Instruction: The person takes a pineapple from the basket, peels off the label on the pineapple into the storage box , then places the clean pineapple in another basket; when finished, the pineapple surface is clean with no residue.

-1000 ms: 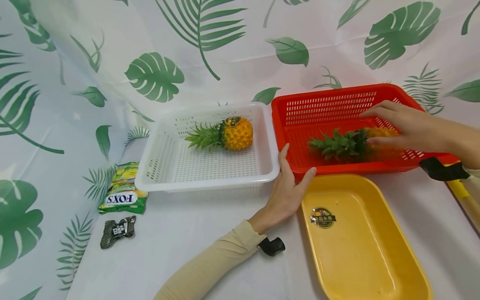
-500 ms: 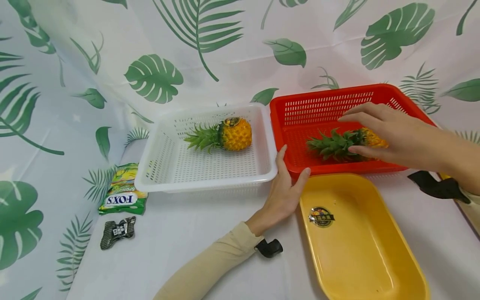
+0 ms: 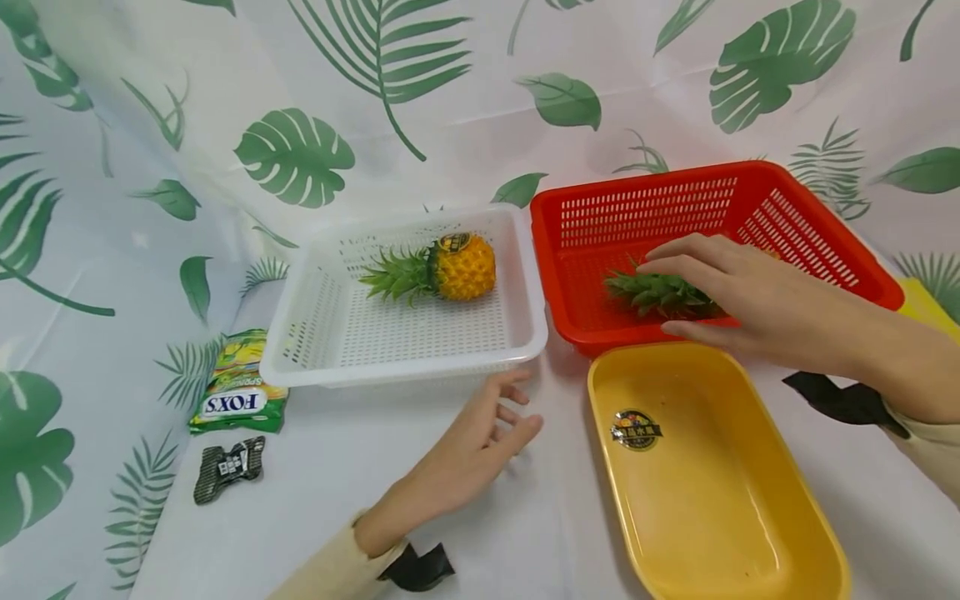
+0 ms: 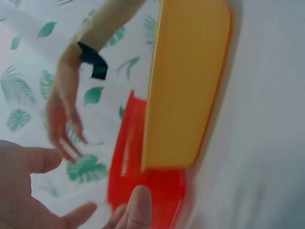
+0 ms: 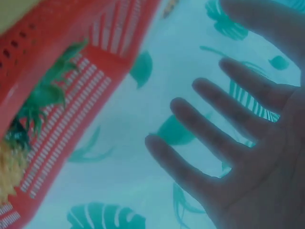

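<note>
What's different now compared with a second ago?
The left hand has come away from the red basket's corner and drawn back toward the person. The right hand has shifted left. Both pineapples, the white basket and the yellow tray stayed put.

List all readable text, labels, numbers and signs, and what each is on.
"FOX'S": green packet, upside down in the head view.
"SPRIN...": same packet, also upside down; the rest is unclear.
Yellow tray, sticker: Chinese characters, too small to read surely.
Black wrapper: white marks, unreadable.
Pineapple in the white basket, label: too small to read.
</note>
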Motion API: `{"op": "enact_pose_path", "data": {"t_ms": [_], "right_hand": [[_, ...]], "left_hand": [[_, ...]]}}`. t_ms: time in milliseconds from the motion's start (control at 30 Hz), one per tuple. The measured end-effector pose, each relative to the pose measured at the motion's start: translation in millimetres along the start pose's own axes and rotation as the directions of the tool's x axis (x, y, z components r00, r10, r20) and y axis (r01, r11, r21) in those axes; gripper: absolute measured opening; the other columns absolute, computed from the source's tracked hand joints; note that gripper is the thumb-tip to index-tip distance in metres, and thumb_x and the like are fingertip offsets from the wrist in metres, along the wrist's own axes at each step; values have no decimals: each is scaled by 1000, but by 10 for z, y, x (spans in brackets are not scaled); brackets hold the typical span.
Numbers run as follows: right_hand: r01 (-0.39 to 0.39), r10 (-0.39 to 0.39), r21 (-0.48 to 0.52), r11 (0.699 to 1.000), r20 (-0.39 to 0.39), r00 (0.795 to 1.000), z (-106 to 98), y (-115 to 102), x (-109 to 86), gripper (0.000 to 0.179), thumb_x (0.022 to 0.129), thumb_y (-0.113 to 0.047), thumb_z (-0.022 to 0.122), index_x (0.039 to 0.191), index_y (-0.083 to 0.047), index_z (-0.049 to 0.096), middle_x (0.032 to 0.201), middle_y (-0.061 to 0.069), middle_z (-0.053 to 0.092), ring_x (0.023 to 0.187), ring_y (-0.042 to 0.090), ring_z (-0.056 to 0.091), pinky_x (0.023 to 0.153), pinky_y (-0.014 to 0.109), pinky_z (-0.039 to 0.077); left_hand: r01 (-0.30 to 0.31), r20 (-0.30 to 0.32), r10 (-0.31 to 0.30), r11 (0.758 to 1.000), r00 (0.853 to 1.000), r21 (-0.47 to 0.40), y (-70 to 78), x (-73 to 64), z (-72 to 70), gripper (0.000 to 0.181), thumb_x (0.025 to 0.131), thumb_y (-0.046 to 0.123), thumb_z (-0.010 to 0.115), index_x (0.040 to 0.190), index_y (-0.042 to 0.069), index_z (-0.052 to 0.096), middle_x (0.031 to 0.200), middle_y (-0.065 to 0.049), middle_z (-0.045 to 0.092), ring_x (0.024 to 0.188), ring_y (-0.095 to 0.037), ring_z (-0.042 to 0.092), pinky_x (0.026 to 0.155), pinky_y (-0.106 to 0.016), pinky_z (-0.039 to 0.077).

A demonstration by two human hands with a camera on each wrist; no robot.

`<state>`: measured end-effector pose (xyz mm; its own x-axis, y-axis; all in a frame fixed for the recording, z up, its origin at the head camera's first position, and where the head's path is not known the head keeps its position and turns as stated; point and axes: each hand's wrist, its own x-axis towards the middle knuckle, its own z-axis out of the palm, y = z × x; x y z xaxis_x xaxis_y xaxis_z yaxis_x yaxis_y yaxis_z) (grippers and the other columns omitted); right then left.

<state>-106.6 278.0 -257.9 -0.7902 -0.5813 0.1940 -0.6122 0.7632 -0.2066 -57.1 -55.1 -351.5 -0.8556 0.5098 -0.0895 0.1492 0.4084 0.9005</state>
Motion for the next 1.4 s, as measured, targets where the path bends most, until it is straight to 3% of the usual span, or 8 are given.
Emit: {"op": "enact_pose_path", "data": {"t_ms": [67, 133, 267, 400, 533, 900, 1167, 1400], "right_hand": [[-10, 9, 33, 999, 25, 1000, 25, -29, 23, 67, 81, -18, 91, 141, -13, 61, 141, 7, 58, 127, 30, 54, 97, 63, 53], [-13, 9, 76, 997, 44, 999, 52, -55, 51, 65, 83, -20, 90, 141, -16, 61, 140, 2, 58, 126, 26, 54, 97, 60, 54], [11, -21, 167, 986, 57, 998, 119, -96, 129, 61, 86, -24, 87, 141, -21, 60, 138, -5, 58, 124, 18, 55, 97, 52, 57], [22, -40, 234, 972, 73, 996, 190, -146, 256, 54, 90, -26, 84, 138, -23, 60, 137, -8, 57, 121, 13, 55, 96, 41, 57], [22, -49, 298, 954, 82, 995, 266, -186, 422, 47, 93, -23, 82, 136, -20, 61, 134, -6, 57, 119, 12, 53, 94, 35, 57], [51, -74, 441, 896, 35, 997, 442, -203, 1009, 45, 96, -12, 77, 136, -3, 59, 135, 11, 59, 125, 28, 53, 104, 55, 51], [-63, 19, 541, 839, 87, 996, 495, -200, 1466, 53, 97, -10, 74, 144, -2, 50, 147, 15, 53, 132, 35, 54, 106, 56, 51], [-151, 68, 585, 797, 161, 985, 580, -178, 1835, 58, 99, -10, 70, 149, 3, 44, 152, 19, 47, 137, 38, 48, 113, 53, 45]], "left_hand": [[-61, -89, 76, 985, 993, 160, -55, -153, -154, 50, 108, 37, 59, 150, 13, 47, 133, -8, 55, 108, -18, 60, 85, -34, 55], [-101, -217, 192, 924, 957, 369, -138, -267, -316, 45, 105, 35, 65, 141, 9, 54, 127, -10, 56, 105, -23, 61, 82, -38, 55], [21, -458, 372, 758, 807, 652, -360, -409, -678, 48, 96, 33, 75, 129, 1, 59, 126, -20, 55, 109, -38, 57, 84, -49, 51], [157, -606, 395, 736, 690, 658, -552, -514, -1029, 59, 91, 32, 80, 132, -5, 56, 137, -31, 46, 120, -49, 46, 96, -61, 41], [217, -686, 360, 768, 632, 603, -671, -554, -1248, 74, 90, 31, 84, 141, -8, 47, 143, -36, 37, 128, -53, 38, 104, -67, 35], [253, -766, -58, 958, 640, 138, -882, -500, -1410, 105, 90, 36, 85, 163, 6, 17, 155, -25, 21, 136, -38, 34, 115, -60, 31], [126, -703, -190, 982, 685, -143, -994, -444, -1476, 105, 93, 24, 82, 166, 12, 7, 160, -16, 36, 141, -29, 42, 115, -48, 35], [83, -689, -215, 972, 692, -219, -1042, -439, -1480, 99, 95, 18, 80, 165, 18, 10, 159, -12, 37, 142, -26, 45, 107, -27, 45]]}}
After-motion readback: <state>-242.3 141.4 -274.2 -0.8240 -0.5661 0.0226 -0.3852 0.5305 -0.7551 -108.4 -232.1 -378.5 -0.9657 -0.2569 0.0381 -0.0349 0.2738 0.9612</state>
